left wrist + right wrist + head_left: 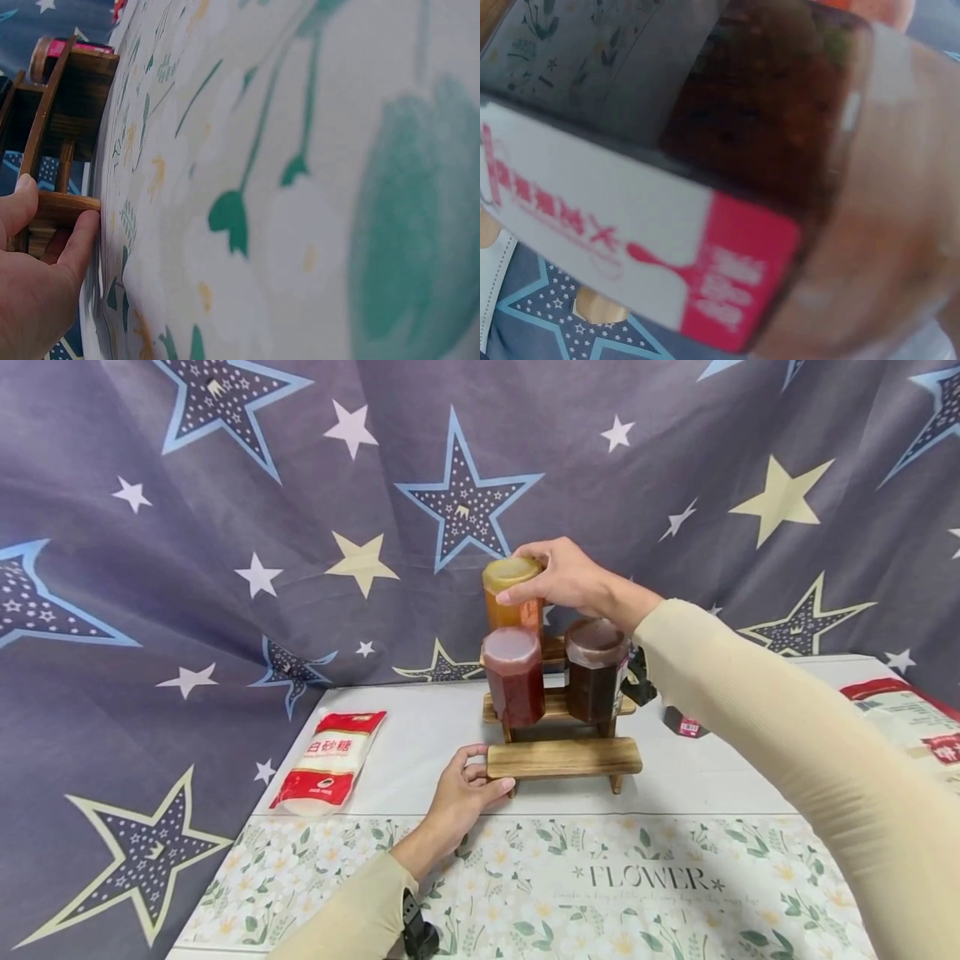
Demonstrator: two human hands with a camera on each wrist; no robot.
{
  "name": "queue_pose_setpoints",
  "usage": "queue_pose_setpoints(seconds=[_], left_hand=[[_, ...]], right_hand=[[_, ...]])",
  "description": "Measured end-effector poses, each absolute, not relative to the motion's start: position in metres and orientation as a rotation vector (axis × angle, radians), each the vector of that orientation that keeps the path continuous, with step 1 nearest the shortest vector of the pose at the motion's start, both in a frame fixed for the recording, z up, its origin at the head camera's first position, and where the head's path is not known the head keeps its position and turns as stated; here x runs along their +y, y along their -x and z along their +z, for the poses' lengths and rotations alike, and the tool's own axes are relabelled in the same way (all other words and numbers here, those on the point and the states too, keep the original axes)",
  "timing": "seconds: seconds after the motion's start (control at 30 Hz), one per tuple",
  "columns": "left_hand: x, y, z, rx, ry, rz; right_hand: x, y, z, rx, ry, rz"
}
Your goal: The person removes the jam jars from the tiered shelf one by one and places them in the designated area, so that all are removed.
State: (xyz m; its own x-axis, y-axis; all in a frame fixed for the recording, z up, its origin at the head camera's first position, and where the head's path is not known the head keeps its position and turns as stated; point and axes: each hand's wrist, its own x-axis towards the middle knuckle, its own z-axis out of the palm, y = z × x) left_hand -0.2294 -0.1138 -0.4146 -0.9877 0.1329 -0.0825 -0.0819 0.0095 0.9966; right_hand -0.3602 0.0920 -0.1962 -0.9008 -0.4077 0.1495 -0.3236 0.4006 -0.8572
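A three-tier wooden rack (564,758) stands on the table, and my left hand (459,789) grips the left end of its lowest step. In the left wrist view, the thumb and fingers of the left hand (41,277) lie around that step end (67,202). At the top tier my right hand (566,578) holds a jar of orange-yellow contents (502,610) near its lid. On the middle step sit a red jar (514,681) and a dark brown jar (595,681). The brown jar, with its white and pink label (630,225), fills much of the right wrist view.
A red and white sugar bag (330,760) lies on the left of the table. Another red and white bag (903,722) is at the far right. A small dark item with a pink label (686,724) stands right of the rack. A star-patterned cloth (465,485) hangs behind.
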Motion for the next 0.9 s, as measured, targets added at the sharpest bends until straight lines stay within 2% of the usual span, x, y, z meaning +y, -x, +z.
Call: queue_pose_setpoints(seconds=[0.27,0.9], left_hand=[[-0.113,0.23,-0.413,2.126,-0.047,2.102],[-0.113,0.229,-0.414,2.129,-0.058,2.095]], right_hand=[[0.102,0.356,-0.178,2.554,0.705,-1.613],[0.155,0.352,-0.153,2.698,0.544,-1.572]])
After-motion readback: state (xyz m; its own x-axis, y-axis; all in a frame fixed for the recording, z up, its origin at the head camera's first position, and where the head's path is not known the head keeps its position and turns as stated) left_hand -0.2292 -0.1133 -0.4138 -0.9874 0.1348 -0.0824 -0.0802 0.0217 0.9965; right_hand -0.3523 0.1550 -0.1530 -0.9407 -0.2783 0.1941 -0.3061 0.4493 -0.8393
